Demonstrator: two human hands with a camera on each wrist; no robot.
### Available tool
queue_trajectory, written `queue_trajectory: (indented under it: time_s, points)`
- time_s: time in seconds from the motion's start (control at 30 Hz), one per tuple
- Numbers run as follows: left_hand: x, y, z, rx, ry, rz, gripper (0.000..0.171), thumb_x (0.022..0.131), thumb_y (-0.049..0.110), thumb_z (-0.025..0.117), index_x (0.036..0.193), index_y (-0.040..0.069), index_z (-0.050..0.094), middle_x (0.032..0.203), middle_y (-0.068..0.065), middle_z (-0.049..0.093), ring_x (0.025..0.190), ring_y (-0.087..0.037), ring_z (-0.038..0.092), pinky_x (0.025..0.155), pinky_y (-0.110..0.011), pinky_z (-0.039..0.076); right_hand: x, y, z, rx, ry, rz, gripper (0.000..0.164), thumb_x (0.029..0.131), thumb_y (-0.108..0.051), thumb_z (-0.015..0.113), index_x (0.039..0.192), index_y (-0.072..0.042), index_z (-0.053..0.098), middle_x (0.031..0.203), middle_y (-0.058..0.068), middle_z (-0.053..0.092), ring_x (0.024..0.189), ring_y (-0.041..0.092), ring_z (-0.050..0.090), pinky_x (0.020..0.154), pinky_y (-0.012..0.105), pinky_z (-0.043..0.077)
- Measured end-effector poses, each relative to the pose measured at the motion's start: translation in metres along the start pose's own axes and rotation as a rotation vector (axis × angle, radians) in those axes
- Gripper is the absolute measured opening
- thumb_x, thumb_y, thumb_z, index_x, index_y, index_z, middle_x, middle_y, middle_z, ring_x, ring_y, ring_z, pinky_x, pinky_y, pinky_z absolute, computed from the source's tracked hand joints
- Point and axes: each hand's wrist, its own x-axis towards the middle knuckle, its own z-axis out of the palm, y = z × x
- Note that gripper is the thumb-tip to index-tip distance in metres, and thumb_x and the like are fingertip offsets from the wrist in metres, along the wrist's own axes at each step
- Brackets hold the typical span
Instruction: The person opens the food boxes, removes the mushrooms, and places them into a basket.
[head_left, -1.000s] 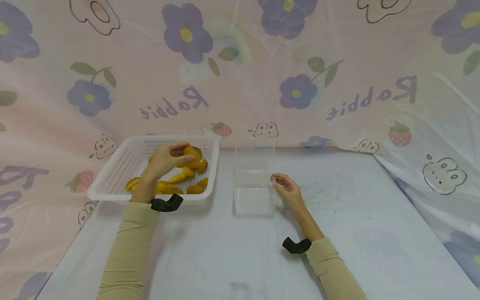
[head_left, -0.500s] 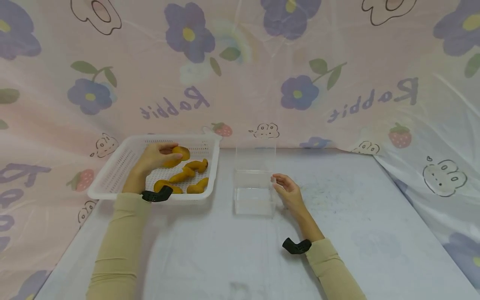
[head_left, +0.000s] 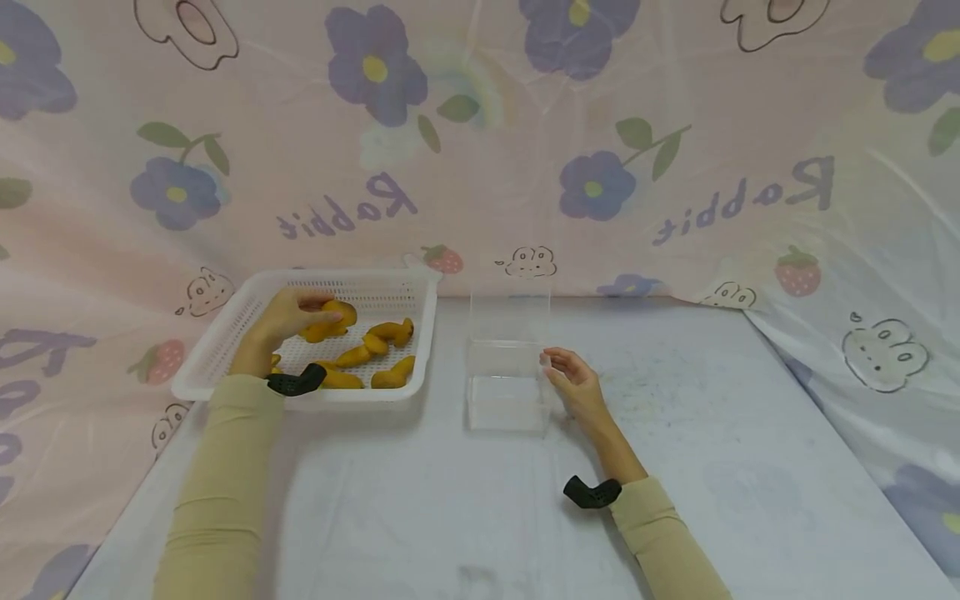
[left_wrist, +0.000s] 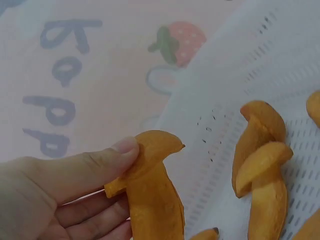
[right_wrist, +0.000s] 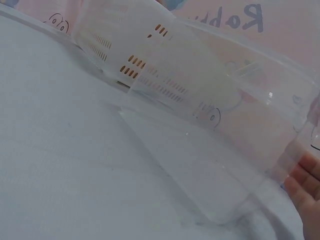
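My left hand [head_left: 285, 321] is over the left part of a white perforated basket [head_left: 428, 333], pinching an orange-brown mushroom [left_wrist: 155, 200] between thumb and fingers. In the left wrist view its rounded cap points up and the stem runs down out of frame. Other mushrooms [left_wrist: 267, 195] of the same kind lie in the basket. A clear plastic box [head_left: 508, 404] with its lid raised stands on the table, right of the basket. At the box's right side, my right hand [head_left: 577, 390] holds the edge with thumb and fingertips; some fingers show through the clear wall in the right wrist view.
The white-covered table [head_left: 420, 517] carries the basket and the box. Directly behind them hangs a pink printed cloth [head_left: 480, 167]. The basket's right rim stands close to the clear box, with a narrow strip of table between.
My left hand has moved left across the basket with the mushroom in its grip, uncovering other mushrooms on the right. My right hand and the box have stayed in place.
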Motion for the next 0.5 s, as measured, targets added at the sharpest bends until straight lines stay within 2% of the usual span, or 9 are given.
queue_trajectory:
  time_s: [0.2,0.5]
  points:
    - [0.002,-0.011,-0.002,-0.046,-0.016,-0.048,0.066,0.093,0.035,0.063,0.146,0.003,0.039,0.148,-0.025,0.043,0.138,-0.041,0.037,0.119,-0.060,0.027,-0.001,0.000,0.000,0.000,-0.008,0.015,0.043,0.093,-0.004,0.059,0.131,0.010,0.046,0.111,-0.019,0.059,0.110,-0.002,0.052,0.091,0.007,0.047]
    - [0.004,-0.026,-0.003,-0.029,-0.021,-0.075,0.065,0.094,0.035,0.062,0.146,0.002,0.039,0.149,-0.026,0.040,0.139,-0.043,0.034,0.119,-0.063,0.023,-0.001,-0.002,0.001,-0.011,-0.004,0.004,0.042,0.094,-0.006,0.059,0.131,0.010,0.047,0.112,-0.018,0.060,0.110,-0.002,0.053,0.091,0.007,0.047]
